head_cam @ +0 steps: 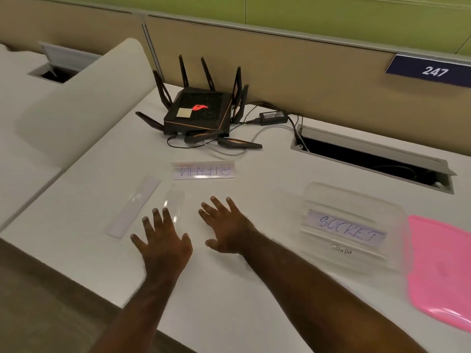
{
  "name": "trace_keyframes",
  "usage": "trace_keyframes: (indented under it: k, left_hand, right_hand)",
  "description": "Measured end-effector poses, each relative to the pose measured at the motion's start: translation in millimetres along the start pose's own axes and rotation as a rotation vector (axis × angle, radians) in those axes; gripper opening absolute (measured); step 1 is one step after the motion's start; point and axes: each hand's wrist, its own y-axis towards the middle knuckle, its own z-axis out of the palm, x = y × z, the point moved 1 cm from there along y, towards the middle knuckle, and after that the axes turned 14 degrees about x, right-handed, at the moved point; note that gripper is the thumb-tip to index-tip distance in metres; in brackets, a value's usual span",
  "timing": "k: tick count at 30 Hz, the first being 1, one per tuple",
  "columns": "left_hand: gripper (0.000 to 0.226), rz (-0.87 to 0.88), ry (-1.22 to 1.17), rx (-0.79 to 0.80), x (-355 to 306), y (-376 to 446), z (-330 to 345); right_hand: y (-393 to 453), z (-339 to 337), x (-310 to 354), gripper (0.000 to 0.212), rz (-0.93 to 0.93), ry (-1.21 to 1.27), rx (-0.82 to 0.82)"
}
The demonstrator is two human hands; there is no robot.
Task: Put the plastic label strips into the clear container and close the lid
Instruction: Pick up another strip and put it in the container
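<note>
Three plastic label strips lie on the white desk: a blank one [133, 206] at the left, a clear one [175, 203] in the middle, and one with handwriting [203, 170] farther back. The clear container [356, 197] stands open at the right with a strip marked SOCKET [346, 229] inside. Its pink lid [443, 268] lies to its right. My left hand [163, 243] hovers with fingers spread, fingertips at the near end of the clear strip. My right hand [229, 225] is spread beside it, holding nothing.
A black router [197, 112] with antennas and cables sits at the back of the desk, with a power brick [272, 115] to its right. An open cable hatch [369, 159] lies behind the container. A beige partition [81, 103] borders the left side.
</note>
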Motion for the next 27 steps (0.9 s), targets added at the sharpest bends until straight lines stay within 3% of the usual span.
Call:
trace_keyframes:
  k: [9, 13, 19, 27]
  left_hand:
    - [0.051, 0.062, 0.095, -0.082, 45.0, -13.1, 23.7]
    - [0.036, 0.04, -0.096, -0.081, 41.9, -9.1, 11.1]
    - [0.03, -0.005, -0.356, 0.071, 31.6, 1.1, -20.4]
    - [0.025, 0.194, -0.857, 0.317, -3.8, 9.1, -94.8]
  right_hand:
    - [48.4, 10.7, 53.1, 0.089, -0.118, -0.067, 0.105]
    - [55.5, 14.4, 57.7, 0.089, -0.107, -0.061, 0.099]
    - [47.0, 6.7, 41.6, 0.091, -0.076, -0.017, -0.011]
    - [4.6, -33.9, -33.9, 0.094, 0.053, 0.038, -0.275]
